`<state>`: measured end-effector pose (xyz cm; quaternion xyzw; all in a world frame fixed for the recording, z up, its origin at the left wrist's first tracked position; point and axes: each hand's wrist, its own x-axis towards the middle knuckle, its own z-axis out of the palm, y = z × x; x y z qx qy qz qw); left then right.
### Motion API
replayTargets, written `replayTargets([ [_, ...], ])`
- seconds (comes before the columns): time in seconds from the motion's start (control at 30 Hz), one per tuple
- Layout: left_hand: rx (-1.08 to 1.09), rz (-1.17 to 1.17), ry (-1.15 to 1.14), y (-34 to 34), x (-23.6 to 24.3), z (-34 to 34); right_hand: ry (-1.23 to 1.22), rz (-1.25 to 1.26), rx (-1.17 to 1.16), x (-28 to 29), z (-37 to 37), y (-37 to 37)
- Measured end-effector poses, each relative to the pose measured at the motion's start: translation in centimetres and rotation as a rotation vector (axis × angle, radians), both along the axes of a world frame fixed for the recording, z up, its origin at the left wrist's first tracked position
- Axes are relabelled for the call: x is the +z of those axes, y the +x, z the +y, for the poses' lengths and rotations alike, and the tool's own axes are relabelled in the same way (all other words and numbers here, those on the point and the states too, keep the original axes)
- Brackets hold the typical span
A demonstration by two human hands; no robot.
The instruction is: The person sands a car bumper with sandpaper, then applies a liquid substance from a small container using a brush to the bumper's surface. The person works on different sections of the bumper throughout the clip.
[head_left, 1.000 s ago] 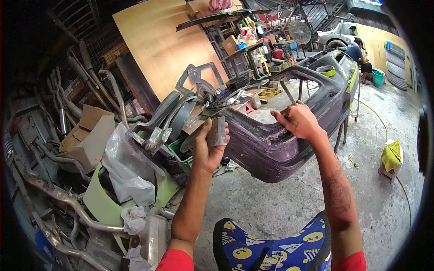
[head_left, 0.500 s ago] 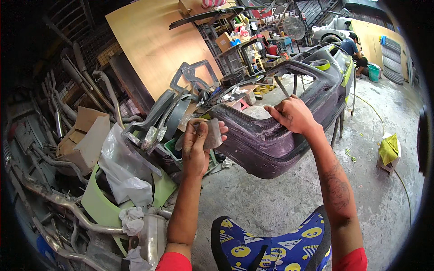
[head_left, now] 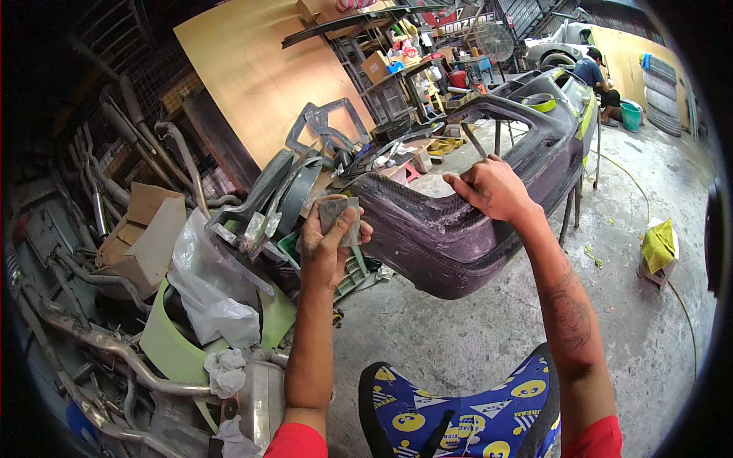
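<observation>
Between the thumb and fingers of my left hand (head_left: 330,243) is a small grey piece of sandpaper (head_left: 340,219), held up in front of the bumper's left end. My right hand (head_left: 492,189) lies over the upper edge of a dark purple-grey car bumper (head_left: 439,256). Its fingers are curled over that edge with the tips hidden, and the thumb points left. The bumper has scuffed, dull patches and rests on a stand with thin legs. A dark bar (head_left: 473,141) shows just beyond my right hand; whether I touch it I cannot tell.
A ring of yellow-green tape (head_left: 540,102) sits farther along the bumper. Exhaust pipes (head_left: 107,343), a cardboard box (head_left: 145,237) and a plastic bag (head_left: 210,282) crowd the left. A patterned blue seat (head_left: 466,408) is below me. Another person (head_left: 592,76) sits at the far right.
My left hand has turned the sandpaper, so its flat face now shows more upright. My right hand stays at the bumper's edge. The view has shifted slightly.
</observation>
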<state>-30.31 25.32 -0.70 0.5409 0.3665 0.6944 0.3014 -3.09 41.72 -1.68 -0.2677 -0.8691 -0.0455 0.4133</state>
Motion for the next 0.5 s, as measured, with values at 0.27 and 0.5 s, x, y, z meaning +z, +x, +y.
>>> replayTargets([
  [0.27,0.316,0.454,0.03,-0.8,0.8,2.7,0.027,0.014,-0.005,-0.1,0.3,0.0],
  [0.5,0.471,0.484,-0.012,0.5,1.0,4.1,-0.012,0.014,-0.009,0.1,-0.1,-0.2],
])
